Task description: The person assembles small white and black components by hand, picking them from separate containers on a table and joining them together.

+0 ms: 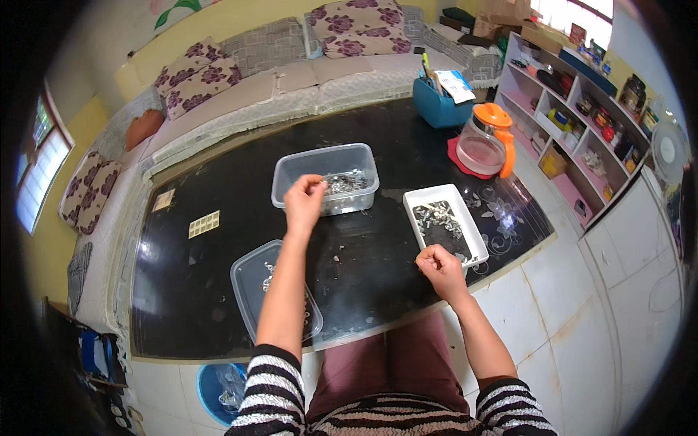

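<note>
"Left hand [304, 205]?"
"Fingertips pinched together; whether on anything, I can't tell. Clear tub [355, 204] just beneath and beyond."
"Right hand [441, 269]?"
"Curled closed, contents hidden; white tray [471, 225] of small pieces [436, 216] just beyond."

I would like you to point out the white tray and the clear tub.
White tray [470, 227]: head view, on its right wall.
Clear tub [350, 203]: head view, on its front wall.
</note>
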`<act>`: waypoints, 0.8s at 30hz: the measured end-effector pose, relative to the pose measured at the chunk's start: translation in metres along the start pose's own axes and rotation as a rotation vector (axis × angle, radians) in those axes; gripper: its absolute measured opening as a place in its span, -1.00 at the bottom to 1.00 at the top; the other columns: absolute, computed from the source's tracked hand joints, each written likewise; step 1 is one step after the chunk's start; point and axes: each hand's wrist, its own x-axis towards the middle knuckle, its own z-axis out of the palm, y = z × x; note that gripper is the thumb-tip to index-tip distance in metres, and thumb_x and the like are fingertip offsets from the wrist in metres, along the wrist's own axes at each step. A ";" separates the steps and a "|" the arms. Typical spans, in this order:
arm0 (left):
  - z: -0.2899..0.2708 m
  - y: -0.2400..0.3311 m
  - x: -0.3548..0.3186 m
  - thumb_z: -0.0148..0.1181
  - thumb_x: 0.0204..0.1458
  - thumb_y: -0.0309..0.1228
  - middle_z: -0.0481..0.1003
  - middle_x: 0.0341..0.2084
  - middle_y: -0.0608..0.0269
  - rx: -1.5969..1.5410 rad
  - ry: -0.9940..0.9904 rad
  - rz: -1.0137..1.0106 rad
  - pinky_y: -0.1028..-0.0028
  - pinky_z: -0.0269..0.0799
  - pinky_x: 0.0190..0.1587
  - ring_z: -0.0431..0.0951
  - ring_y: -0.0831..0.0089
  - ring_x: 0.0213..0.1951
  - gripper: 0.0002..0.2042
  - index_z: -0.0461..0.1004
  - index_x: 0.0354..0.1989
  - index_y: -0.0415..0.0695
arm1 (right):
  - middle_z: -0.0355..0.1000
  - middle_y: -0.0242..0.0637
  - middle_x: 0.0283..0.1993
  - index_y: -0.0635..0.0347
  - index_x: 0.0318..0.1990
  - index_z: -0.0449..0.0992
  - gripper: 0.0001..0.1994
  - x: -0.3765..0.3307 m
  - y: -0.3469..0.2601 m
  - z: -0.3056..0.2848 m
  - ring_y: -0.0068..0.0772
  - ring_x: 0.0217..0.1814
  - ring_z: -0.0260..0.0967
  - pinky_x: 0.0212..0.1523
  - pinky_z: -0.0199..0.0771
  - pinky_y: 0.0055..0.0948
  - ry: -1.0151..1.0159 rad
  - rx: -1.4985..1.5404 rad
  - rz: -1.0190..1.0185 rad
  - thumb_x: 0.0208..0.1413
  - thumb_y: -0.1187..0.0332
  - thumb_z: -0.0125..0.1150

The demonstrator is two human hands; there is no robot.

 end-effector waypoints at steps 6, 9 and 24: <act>-0.001 -0.017 0.021 0.12 -0.24 -0.46 0.45 -0.64 0.16 0.374 -0.148 -0.042 0.44 0.35 -0.40 0.48 0.32 -0.51 -0.89 0.44 -0.49 -0.18 | 0.28 -0.44 -0.59 0.26 -0.50 0.35 -0.94 -0.004 0.011 -0.024 -0.75 -0.61 0.15 -0.56 0.20 -0.73 0.070 0.014 0.079 -0.12 0.49 0.08; 0.005 -0.017 0.017 0.08 -0.22 -0.48 0.44 -0.49 0.11 0.405 -0.127 -0.026 0.39 0.32 -0.28 0.45 0.23 -0.37 -0.90 0.44 -0.48 -0.19 | 0.28 -0.44 -0.59 0.25 -0.49 0.35 -0.93 -0.005 0.012 -0.036 -0.74 -0.62 0.15 -0.56 0.21 -0.71 0.102 -0.110 0.047 -0.13 0.48 0.09; 0.063 0.044 -0.124 0.09 -0.21 -0.58 0.41 -0.51 0.23 -0.123 -0.461 -0.048 0.62 0.31 -0.42 0.41 0.54 -0.52 -0.91 0.43 -0.46 -0.24 | 0.34 -0.17 -0.45 0.26 -0.46 0.37 -0.89 0.083 0.042 -0.047 -0.20 -0.40 0.31 -0.35 0.28 -0.36 -0.054 -0.538 -0.074 -0.22 0.46 0.04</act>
